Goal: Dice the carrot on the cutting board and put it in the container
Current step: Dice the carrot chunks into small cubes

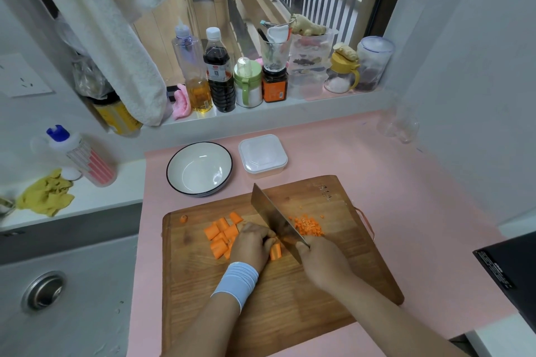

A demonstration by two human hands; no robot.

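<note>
While your left hand (252, 243) pinches the orange carrot chunk (275, 251) and your right hand (322, 261) grips the wide steel cleaver (272, 211), hold that chunk's sides; it looks hard and slippery.

There was one cutting board (290, 313), one cleaver (269, 211), one bowl (200, 166), one lidded container (263, 155), a left hand (252, 243) and a right hand (322, 261), about eight carrot chunks (220, 233), and diced bits (309, 224) beyond counting.

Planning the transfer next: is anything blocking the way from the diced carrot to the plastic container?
Only its lid, which seems closed on the plastic container. Bare cutting board and pink counter lie between it and the diced carrot.
</note>
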